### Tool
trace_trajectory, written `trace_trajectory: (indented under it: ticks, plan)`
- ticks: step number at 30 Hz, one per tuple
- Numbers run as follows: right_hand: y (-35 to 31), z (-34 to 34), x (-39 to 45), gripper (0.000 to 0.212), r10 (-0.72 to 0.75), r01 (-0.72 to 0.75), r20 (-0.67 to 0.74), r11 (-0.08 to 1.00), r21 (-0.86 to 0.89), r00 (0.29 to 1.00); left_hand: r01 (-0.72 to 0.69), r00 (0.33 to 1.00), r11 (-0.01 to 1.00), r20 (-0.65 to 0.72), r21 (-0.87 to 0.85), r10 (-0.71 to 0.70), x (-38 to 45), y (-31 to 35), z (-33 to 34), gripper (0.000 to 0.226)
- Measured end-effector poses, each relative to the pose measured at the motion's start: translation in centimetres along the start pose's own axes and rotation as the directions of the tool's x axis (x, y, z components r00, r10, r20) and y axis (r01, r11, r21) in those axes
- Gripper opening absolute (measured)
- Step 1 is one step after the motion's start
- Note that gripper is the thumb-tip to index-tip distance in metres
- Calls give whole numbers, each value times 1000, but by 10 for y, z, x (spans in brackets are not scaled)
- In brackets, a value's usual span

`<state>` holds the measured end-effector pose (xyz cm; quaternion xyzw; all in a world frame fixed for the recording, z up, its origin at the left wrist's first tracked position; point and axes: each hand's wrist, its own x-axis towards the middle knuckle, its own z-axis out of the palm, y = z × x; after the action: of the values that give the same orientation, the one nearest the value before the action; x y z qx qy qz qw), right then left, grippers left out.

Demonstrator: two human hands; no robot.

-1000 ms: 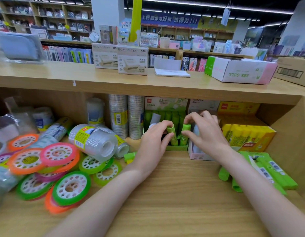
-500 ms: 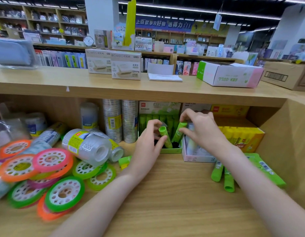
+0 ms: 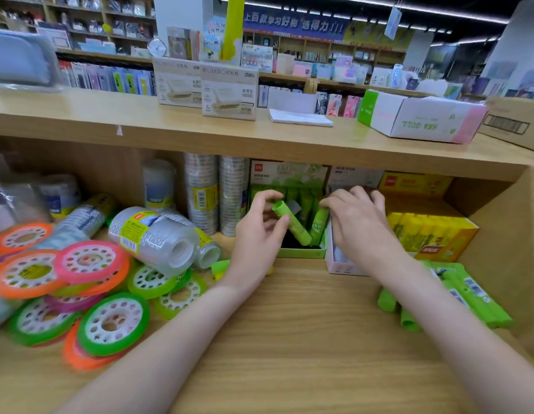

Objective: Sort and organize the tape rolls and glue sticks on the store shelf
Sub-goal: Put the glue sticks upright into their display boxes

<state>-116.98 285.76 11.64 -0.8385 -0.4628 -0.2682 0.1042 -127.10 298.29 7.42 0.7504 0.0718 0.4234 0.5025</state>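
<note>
1. Green glue stick [image 3: 290,225] sits tilted in the left hand [image 3: 257,234], fingers [image 3: 267,196] curled round its upper end, lower end over the dark gap in the green display box [image 3: 300,253].
2. Right hand [image 3: 360,225] pinches a second green stick [image 3: 319,225] standing at the box's right side.
3. Step in hand, as I read it: refilling the box with loose sticks.
4. Next move likely needs the tilted stick turned upright and lowered into the gap without knocking the row behind.
5. More loose green sticks [image 3: 469,297] lie on the shelf [image 3: 289,339] at right; yellow glue box [image 3: 433,234] beside them.
6. Tape rolls [image 3: 89,261] piled at left, unsorted.
</note>
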Motion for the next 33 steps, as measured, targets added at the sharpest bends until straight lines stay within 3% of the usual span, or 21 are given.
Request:
trace_trajectory:
  ticks: [3,5,11,12,14,17,22,28,33]
  plan:
    - [-2,-8,-9,18,-11,30,-130,989,146,992,149,989,970,28,-193,-147,5,2,-3,23]
    - [-6,-9,-17,22,-52,88,-219,984,156,974,186,982,951,76,-248,-173,5,4,-2,19]
    - [-10,1,-30,26,-87,130,-205,970,206,975,242,970,921,87,-305,-226,2,7,-2,12]
    - [-9,-2,-29,25,-45,105,-229,961,254,972,182,983,960,74,-211,-170,2,6,-3,12]
    - [-3,-13,-24,27,68,29,-233,922,387,970,-27,998,991,53,133,20,2,2,-5,8]
    - [10,-27,-16,26,91,-5,-168,891,453,982,-214,977,800,111,560,183,1,-9,-8,29]
    - [11,-21,-13,27,49,-26,-97,973,228,994,-278,960,639,235,717,153,-2,-14,-7,47]
    - [0,-5,-11,22,16,-7,-95,996,91,995,-221,975,784,165,580,152,-2,-9,-10,47]
    - [4,-4,-12,8,58,-44,-95,988,149,994,-156,987,882,104,444,122,1,-9,-9,48]
